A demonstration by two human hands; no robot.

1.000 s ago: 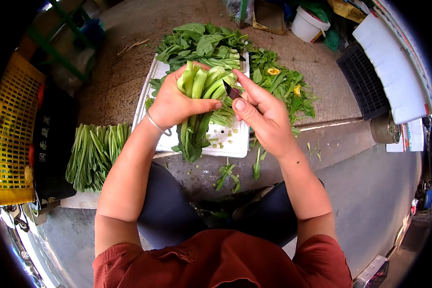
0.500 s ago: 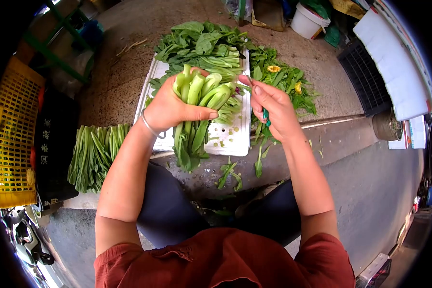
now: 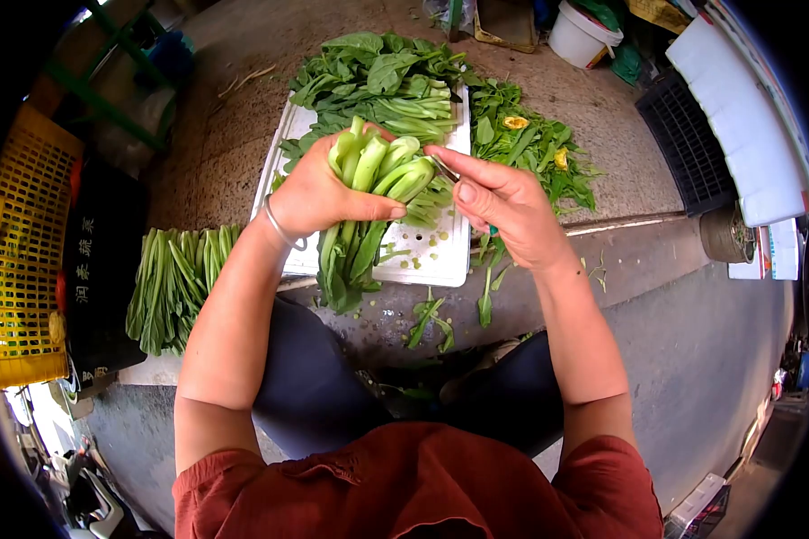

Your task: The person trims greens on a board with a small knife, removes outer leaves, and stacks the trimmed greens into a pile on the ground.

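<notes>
My left hand (image 3: 319, 190) is wrapped round a bunch of leafy green stalks (image 3: 369, 166), their pale thick ends up and their leaves hanging below. My right hand (image 3: 505, 205) is closed on a small knife (image 3: 444, 169), whose blade is by the stalk ends at the bunch's right side. A bit of green handle shows under the fingers. Beneath the bunch lies a white tray (image 3: 449, 260) with small cut pieces on it. More leafy greens (image 3: 386, 76) are heaped on its far part.
Loose leaves (image 3: 530, 148) are piled right of the tray. Another row of greens (image 3: 175, 278) lies at the left, near a yellow crate (image 3: 27, 251). A white bucket (image 3: 580, 36), black crate (image 3: 688, 148) and white foam box (image 3: 746, 117) stand at the right.
My right hand first moved away from the bunch to the right, then came back to the stalk ends with the knife. The bunch has stayed in my left hand, its leaves swinging slightly left.
</notes>
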